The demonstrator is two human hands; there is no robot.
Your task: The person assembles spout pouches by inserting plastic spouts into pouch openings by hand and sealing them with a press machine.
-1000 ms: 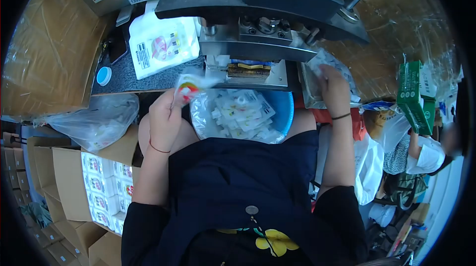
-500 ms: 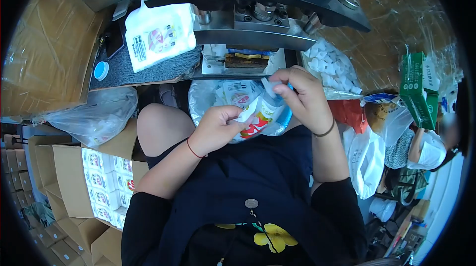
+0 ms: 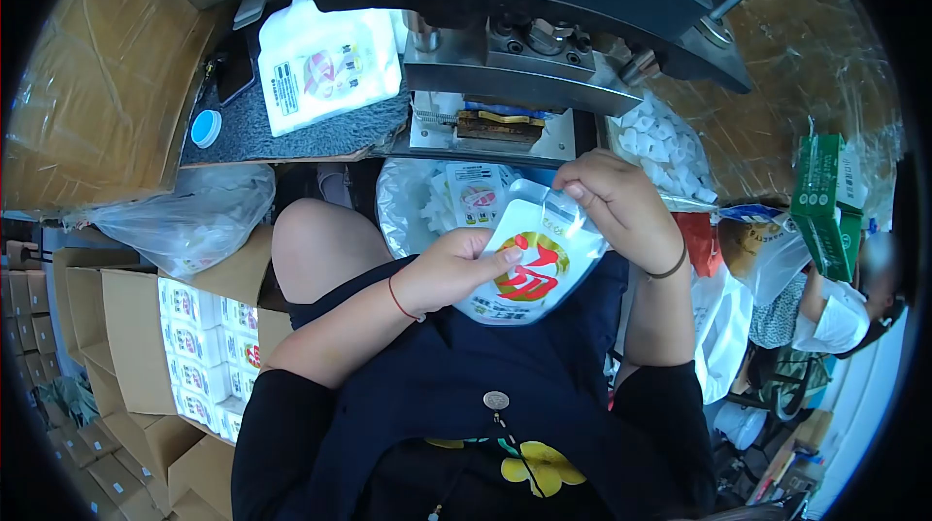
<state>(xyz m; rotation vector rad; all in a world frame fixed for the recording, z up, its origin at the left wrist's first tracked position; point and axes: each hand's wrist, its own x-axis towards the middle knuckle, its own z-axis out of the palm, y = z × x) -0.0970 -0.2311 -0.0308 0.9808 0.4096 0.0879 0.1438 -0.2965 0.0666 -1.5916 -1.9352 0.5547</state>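
Note:
A white plastic pouch (image 3: 532, 264) with red and yellow-green print lies face up over my lap, tilted. My left hand (image 3: 449, 273) grips its left side, thumb on the printed front and fingers hidden behind. My right hand (image 3: 626, 215) pinches its upper right edge, where the film looks translucent. Just beyond the pouch, a container lined with clear plastic (image 3: 400, 202) holds several printed pouches (image 3: 478, 193). Above that sits the metal press (image 3: 544, 74) with a brass-coloured block (image 3: 500, 126) under its bar.
White pouches (image 3: 330, 74) lie on a blue-grey mat beside a blue-topped cap (image 3: 206, 128). Small white plastic pieces (image 3: 660, 142) are heaped at right. An open carton (image 3: 136, 346) with packed pouches stands at left. A green box (image 3: 817, 196) and another person (image 3: 830, 312) are at far right.
The pouch has turned from a folded, slanted position to lie flatter with its front facing up, nearer my body. Both hands have shifted right and still hold it. The whole view has moved slightly.

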